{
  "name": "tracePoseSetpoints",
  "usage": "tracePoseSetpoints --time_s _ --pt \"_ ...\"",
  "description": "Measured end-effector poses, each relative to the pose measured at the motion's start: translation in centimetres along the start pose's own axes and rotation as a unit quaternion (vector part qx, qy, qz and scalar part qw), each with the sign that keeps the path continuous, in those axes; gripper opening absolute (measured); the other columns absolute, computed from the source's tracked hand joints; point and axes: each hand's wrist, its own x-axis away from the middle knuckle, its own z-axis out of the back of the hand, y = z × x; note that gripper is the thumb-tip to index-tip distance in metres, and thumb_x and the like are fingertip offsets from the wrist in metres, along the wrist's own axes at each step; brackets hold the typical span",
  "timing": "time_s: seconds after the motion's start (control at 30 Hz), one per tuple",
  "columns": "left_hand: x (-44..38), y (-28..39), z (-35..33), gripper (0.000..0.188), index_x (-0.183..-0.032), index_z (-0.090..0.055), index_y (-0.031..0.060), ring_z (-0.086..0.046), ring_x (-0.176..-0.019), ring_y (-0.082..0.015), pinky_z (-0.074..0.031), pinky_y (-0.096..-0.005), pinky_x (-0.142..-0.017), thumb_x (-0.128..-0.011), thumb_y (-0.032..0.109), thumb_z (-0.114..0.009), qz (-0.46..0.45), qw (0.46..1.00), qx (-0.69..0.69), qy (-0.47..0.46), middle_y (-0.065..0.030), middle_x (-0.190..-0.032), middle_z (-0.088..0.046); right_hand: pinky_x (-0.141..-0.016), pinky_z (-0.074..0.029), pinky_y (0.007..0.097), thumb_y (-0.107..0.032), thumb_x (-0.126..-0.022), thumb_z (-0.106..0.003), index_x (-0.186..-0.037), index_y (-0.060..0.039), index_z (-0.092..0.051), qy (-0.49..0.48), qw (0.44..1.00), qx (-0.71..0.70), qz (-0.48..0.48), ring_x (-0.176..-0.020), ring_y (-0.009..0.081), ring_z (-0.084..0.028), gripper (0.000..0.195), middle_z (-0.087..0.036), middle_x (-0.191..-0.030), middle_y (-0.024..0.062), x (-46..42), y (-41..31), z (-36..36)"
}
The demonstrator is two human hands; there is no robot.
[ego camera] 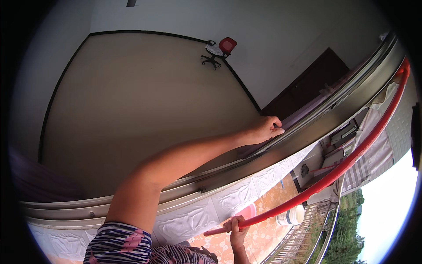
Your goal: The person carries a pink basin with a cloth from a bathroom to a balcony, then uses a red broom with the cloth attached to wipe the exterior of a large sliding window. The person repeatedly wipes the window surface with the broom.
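My left arm in a striped sleeve crosses the window frame, which is metal with sliding tracks. My left hand is at the frame's inner edge, its thumb and a finger curled with a small gap between them. Whether it grips the frame cannot be made out. Below, my right hand is wrapped around a long red pole near its lower end. The pole looks bowed and its paint is worn in places. It rises along the outside of the window to the upper right, where an orange-red part shows at its far end.
Inside the room stand a red-backed swivel chair and a dark door. White relief tiles line the wall under the window. Outside, a white bucket and a pink basin sit on patterned floor tiles beside a metal railing.
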Motion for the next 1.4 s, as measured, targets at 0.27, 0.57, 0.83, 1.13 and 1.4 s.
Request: tracePoseSetpoints --time_s 0.27,0.57,0.83,1.13,1.4 --pt "-4.3 0.0 -1.3 0.019 -0.085 -0.058 -0.0015 -0.055 -0.049 -0.0122 -0.044 -0.0261 -0.047 -0.083 0.018 -0.060 0.012 0.999 -0.011 -0.043 -0.0075 -0.061 -0.060 -0.046 -0.039 0.0246 -0.004 -0.086 -0.047 -0.075 -0.0008 -0.045 0.051 0.998 0.016 -0.036 -0.047 0.0101 -0.044 0.012 -0.046 -0.055 0.0039 0.7 -0.2 0.4" --pt "-11.6 -4.5 -6.9 0.016 -0.082 -0.057 -0.0031 -0.060 -0.049 -0.0155 -0.049 -0.0275 -0.044 -0.082 0.013 -0.061 0.136 0.985 0.097 -0.038 -0.0099 -0.062 -0.061 -0.047 -0.040 0.0245 -0.007 -0.085 -0.050 -0.079 -0.0011 -0.049 0.051 0.997 -0.018 -0.062 -0.052 0.0101 -0.047 0.009 -0.047 -0.061 0.0019 0.9 2.1 2.7" --pt "-12.0 -6.3 -6.5 0.036 -0.112 -0.049 0.0031 -0.055 -0.094 -0.0221 -0.044 -0.0334 -0.079 -0.088 0.030 -0.048 0.044 0.986 0.150 -0.064 -0.0130 -0.103 -0.055 -0.046 -0.035 0.0215 -0.011 -0.078 -0.051 -0.074 -0.0034 -0.049 0.100 0.990 0.029 -0.098 -0.051 0.0071 -0.042 0.009 -0.046 -0.059 -0.0007 2.4 0.4 3.6" --pt "-4.1 4.2 -0.8 0.067 -0.137 -0.026 0.0051 -0.037 -0.124 -0.0290 -0.031 -0.0420 -0.101 -0.090 0.054 -0.029 0.148 0.926 0.223 -0.267 -0.0167 -0.137 -0.034 -0.042 -0.043 0.0245 -0.015 -0.082 -0.056 -0.078 -0.0003 -0.054 0.074 0.986 0.052 -0.137 -0.048 0.0095 -0.050 0.016 -0.049 -0.060 0.0019 3.1 1.0 4.7" --pt "-8.2 2.7 -2.6 0.069 -0.138 -0.017 0.0038 -0.026 -0.130 -0.0305 -0.024 -0.0444 -0.105 -0.091 0.053 -0.028 0.134 0.923 0.242 -0.268 -0.0163 -0.143 -0.022 -0.044 -0.042 0.0266 -0.023 -0.084 -0.056 -0.076 -0.0025 -0.055 0.062 0.987 0.079 -0.128 -0.046 0.0093 -0.047 0.021 -0.050 -0.058 0.0015 2.8 0.0 0.9"
